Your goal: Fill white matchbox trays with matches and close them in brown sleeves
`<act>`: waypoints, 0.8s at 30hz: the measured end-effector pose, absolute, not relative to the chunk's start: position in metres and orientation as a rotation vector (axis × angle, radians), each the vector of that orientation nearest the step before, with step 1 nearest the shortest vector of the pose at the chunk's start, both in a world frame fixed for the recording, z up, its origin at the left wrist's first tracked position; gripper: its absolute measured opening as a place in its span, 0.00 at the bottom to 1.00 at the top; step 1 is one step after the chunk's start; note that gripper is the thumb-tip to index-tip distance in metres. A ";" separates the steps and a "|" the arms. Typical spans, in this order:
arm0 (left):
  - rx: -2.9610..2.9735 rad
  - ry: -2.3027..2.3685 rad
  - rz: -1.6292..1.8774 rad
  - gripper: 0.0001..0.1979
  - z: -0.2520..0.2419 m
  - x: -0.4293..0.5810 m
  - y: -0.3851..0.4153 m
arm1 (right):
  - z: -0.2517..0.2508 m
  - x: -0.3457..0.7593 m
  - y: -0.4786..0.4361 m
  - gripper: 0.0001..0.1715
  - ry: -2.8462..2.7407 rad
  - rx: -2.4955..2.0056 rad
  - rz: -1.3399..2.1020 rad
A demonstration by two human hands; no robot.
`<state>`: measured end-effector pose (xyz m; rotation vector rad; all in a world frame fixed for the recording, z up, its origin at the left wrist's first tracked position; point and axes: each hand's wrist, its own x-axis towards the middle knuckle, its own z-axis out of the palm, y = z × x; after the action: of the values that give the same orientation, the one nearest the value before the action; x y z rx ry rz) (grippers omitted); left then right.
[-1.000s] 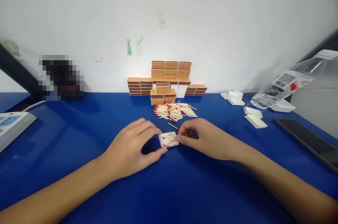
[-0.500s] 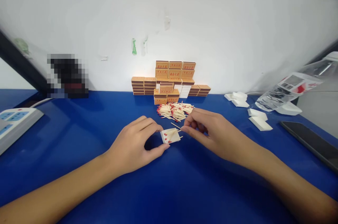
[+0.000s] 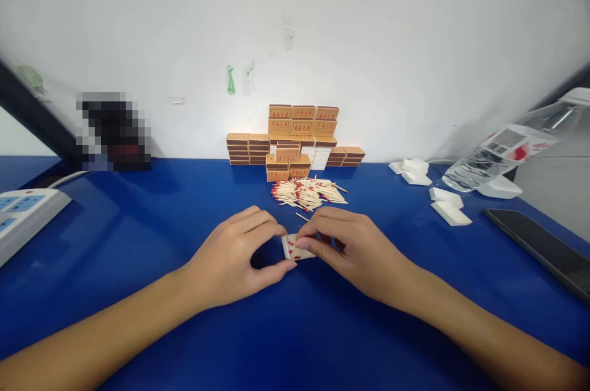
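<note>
My left hand [image 3: 239, 256] grips a small white matchbox tray [image 3: 286, 247] at its left end, thumb on the near side and index finger on the far side. Several red-headed matches lie in the tray, heads toward the left. Over the tray's right part, my right hand [image 3: 353, 243] is closed in a pinch on a match, with the fingertips down at the matches; its fingers cover most of the sticks. A loose match [image 3: 302, 217] lies on the table just beyond the tray. Behind it spreads a heap of matches [image 3: 306, 193] with red heads.
Stacked orange matchboxes [image 3: 303, 127] stand against the wall. Right of them are several white trays [image 3: 450, 213], a tilted plastic bottle [image 3: 502, 148] and a black phone [image 3: 539, 246]. A white power strip [image 3: 39, 225] lies left on the blue table [image 3: 295, 329].
My right hand has moved left and slightly down, from the tray's right edge to over the tray. The left hand keeps its grip on the tray. The view has shifted slightly.
</note>
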<state>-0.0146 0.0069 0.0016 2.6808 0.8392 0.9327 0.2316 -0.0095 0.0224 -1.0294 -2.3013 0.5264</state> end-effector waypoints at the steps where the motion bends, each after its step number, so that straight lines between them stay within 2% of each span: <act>1: 2.669 0.835 0.910 0.12 0.001 -0.015 0.007 | 0.023 0.231 -0.009 0.12 -2.271 -1.053 0.610; 3: 2.655 0.835 0.882 0.12 0.001 -0.015 0.008 | 0.025 0.233 -0.006 0.13 -2.241 -1.106 0.657; 7: 2.636 0.865 0.857 0.12 0.002 -0.015 0.008 | 0.032 0.246 0.001 0.09 -2.348 -1.203 0.547; 11: 2.625 0.899 0.821 0.11 0.003 -0.015 0.010 | 0.036 0.259 0.006 0.16 -2.466 -1.333 0.588; 14: 2.617 0.906 0.809 0.12 0.003 -0.016 0.010 | 0.036 0.261 0.007 0.16 -2.504 -1.387 0.697; 24: 2.614 0.865 0.809 0.11 0.002 -0.016 0.010 | 0.034 0.249 0.002 0.17 -2.497 -1.255 0.813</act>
<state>-0.0157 0.0101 0.0017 2.6143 0.8651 0.8092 0.2487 0.0023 0.0343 -1.2546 -2.4965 0.8127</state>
